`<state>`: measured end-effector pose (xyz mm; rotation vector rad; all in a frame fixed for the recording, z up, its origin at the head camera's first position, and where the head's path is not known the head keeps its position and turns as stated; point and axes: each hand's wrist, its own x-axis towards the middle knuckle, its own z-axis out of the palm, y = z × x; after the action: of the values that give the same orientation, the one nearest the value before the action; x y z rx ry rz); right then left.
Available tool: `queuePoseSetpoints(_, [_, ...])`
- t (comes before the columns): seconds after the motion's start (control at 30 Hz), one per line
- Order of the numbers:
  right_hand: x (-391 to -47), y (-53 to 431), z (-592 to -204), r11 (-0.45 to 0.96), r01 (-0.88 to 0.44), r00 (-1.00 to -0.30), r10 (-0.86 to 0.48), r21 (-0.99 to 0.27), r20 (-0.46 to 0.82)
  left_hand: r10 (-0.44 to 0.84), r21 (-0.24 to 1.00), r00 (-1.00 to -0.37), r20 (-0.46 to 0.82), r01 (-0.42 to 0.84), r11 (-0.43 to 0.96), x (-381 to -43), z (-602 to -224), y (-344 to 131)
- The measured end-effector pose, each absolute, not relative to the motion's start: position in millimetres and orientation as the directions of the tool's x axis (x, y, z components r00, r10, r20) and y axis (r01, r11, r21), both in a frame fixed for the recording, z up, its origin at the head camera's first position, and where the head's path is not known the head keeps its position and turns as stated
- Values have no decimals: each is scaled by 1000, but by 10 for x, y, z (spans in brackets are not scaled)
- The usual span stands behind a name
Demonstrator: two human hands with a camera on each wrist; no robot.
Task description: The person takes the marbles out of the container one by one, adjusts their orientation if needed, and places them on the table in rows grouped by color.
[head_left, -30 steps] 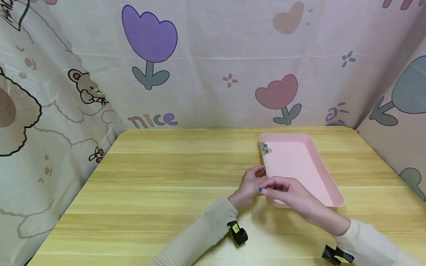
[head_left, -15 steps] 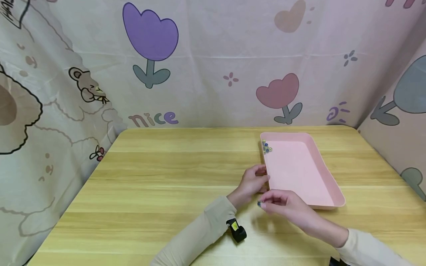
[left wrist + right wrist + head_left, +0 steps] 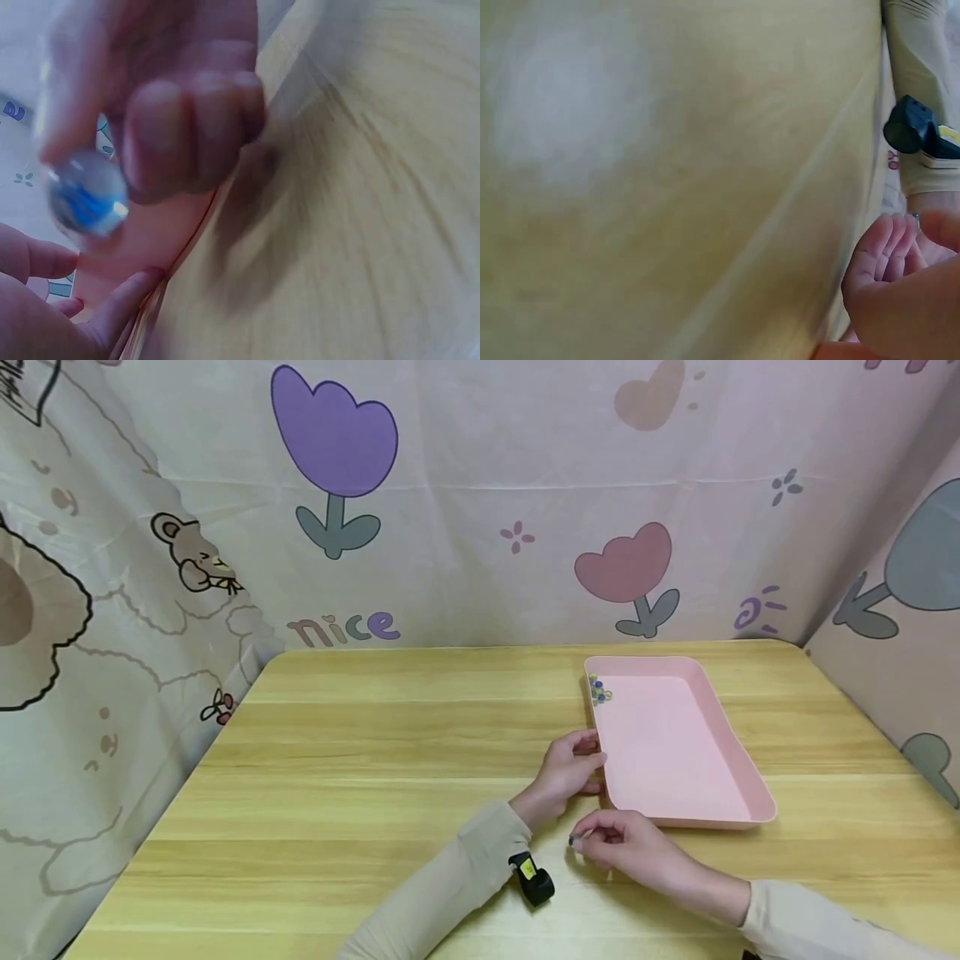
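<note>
Head view: two hands and two beige sleeves enter from the near edge of the worktop point(image 3: 360, 827). One black strap-on device point(image 3: 534, 880) sits at the left wrist, bearing a yellow label point(image 3: 528, 868) with no readable text; a second, at the right sleeve point(image 3: 817, 917), is mostly cut off by the bottom edge.

Right hand point(image 3: 637, 853): thumb and forefinger closed in a pinch on one marble, other fingers curled in. The left wrist view shows this marble point(image 3: 88, 191) as clear glass with a blue swirl. It is located just to the left of and nearer than the tray's near left corner, outside the tray.

Left hand point(image 3: 562, 772): fingers slightly bent and spread, nothing clenched, fingertips touching the left wall of the tray.

Tray: one, pink, rectangular, lying flat on the right part of the worktop point(image 3: 667, 743). In its far left corner lies one cluster of small marbles point(image 3: 600, 692), blue and yellow-green; too small to count exactly.

Beyond the worktop hangs a printed cloth point(image 3: 465, 427). Legible writing: one word, "nice" point(image 3: 345, 628). The black lettering at the upper left is cut off and unreadable. Tulip prints: one purple point(image 3: 337, 439), one pink point(image 3: 626, 564), one grey-blue point(image 3: 930, 552).
</note>
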<state>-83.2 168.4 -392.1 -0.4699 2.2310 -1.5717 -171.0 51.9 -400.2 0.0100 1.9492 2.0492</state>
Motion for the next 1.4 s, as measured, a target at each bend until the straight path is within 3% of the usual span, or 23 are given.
queuePoseSetpoints(0.27, [-847,1661,-3998,419,-190,-867,-496,-888,-48,236,974,-948,-212,-224,-24,-1706,-3990,514])
queuePoseSetpoints(0.63, [-830,1627,-4012,426,-343,-828,-558,-837,55,252,975,-945,-209,-220,-18,-1717,-4004,493])
queuePoseSetpoints(1.4, [-842,1629,-3995,420,-352,-797,-602,-836,33,264,973,-941,-211,-228,-35,-1745,-4032,493])
